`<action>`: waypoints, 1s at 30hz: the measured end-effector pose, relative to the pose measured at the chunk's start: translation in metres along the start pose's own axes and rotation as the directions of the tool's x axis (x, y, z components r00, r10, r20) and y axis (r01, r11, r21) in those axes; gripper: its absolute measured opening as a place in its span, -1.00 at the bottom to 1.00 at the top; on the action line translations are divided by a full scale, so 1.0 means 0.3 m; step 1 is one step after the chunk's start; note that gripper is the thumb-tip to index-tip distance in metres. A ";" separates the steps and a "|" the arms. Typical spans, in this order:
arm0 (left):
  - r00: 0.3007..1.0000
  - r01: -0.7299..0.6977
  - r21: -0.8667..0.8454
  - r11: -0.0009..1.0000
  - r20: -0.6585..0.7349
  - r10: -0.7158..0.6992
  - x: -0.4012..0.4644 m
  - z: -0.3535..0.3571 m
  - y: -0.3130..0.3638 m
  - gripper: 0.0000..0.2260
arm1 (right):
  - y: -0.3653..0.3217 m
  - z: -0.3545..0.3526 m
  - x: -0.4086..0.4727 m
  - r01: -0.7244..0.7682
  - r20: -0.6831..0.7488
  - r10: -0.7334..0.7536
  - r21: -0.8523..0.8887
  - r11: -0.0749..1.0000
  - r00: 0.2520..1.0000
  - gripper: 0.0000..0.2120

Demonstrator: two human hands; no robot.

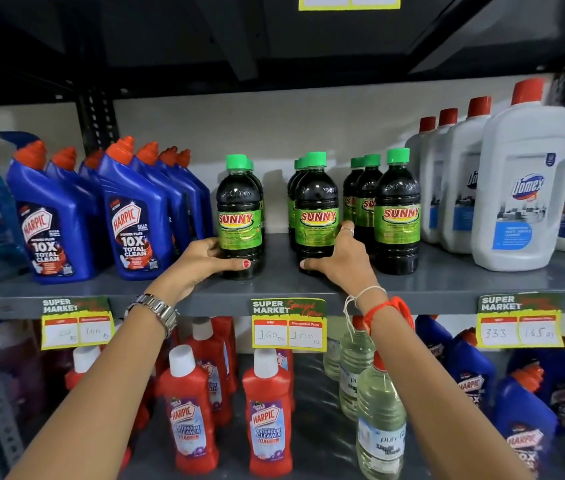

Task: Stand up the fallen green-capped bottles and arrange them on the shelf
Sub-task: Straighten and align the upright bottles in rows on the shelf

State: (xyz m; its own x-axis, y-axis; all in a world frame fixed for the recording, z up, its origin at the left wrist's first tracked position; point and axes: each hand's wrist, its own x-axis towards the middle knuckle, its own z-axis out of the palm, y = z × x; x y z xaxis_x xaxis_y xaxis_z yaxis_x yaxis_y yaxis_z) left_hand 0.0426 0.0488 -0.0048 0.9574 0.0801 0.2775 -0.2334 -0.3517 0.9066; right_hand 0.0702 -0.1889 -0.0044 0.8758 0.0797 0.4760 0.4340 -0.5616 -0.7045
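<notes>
Several dark bottles with green caps and green SUNNY labels stand upright on the grey shelf (pixel 447 282) in three short rows. My left hand (pixel 205 259) grips the lower body of the front bottle of the left row (pixel 238 202). My right hand (pixel 338 258) wraps the base of the front bottle of the middle row (pixel 315 202). The right row's front bottle (pixel 398 209) stands free beside my right hand. More bottles stand behind each front one, partly hidden.
Blue Harpic bottles (pixel 56 223) crowd the shelf to the left. White Domex bottles (pixel 523 188) stand on the right. Price tags (pixel 289 323) hang on the shelf edge. Red Harpic bottles (pixel 267 410) and clear bottles (pixel 380 424) fill the shelf below.
</notes>
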 end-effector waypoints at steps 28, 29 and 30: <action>0.907 0.073 0.953 0.296 -0.186 0.377 -0.235 0.113 -0.072 -0.29 | 0.238 -0.256 0.075 -0.199 -0.075 0.228 0.283 0.938 0.971 -0.18; 0.905 0.074 0.953 0.293 -0.187 0.382 -0.235 0.113 -0.073 -0.28 | 0.242 -0.260 0.075 -0.205 -0.069 0.231 0.271 0.940 0.970 -0.21; 0.904 0.076 0.954 0.291 -0.190 0.384 -0.234 0.112 -0.073 -0.27 | 0.242 -0.262 0.072 -0.206 -0.078 0.234 0.269 0.941 0.969 -0.21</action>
State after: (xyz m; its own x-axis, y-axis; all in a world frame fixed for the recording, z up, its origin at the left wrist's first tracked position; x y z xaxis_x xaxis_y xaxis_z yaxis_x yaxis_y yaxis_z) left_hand -0.0137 0.0194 -0.0548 0.7432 0.1141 0.6592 0.1674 -0.9857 -0.0181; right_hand 0.1041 -0.2927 -0.0038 0.9339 -0.1182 0.3374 0.2850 -0.3235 -0.9023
